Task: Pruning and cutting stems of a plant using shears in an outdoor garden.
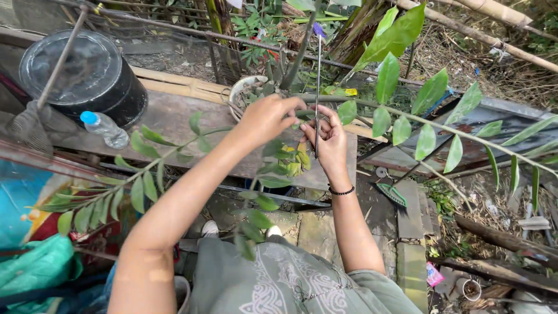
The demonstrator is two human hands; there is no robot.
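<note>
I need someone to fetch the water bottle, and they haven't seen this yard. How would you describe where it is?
Look for the big black drum at the upper left, resting on the grey slab. The water bottle lies on its side against the drum's lower edge. It is the only clear plastic thing there, with a bright blue cap.

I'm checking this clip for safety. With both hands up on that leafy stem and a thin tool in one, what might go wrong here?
1. The right hand grips a long thin rod-like tool close to the left hand; a slip might jab the fingers.
2. Both hands pull on the green stem; it may snap or whip back.
3. The plastic bottle lies on the bench near its edge and may roll off if jolted.
</note>
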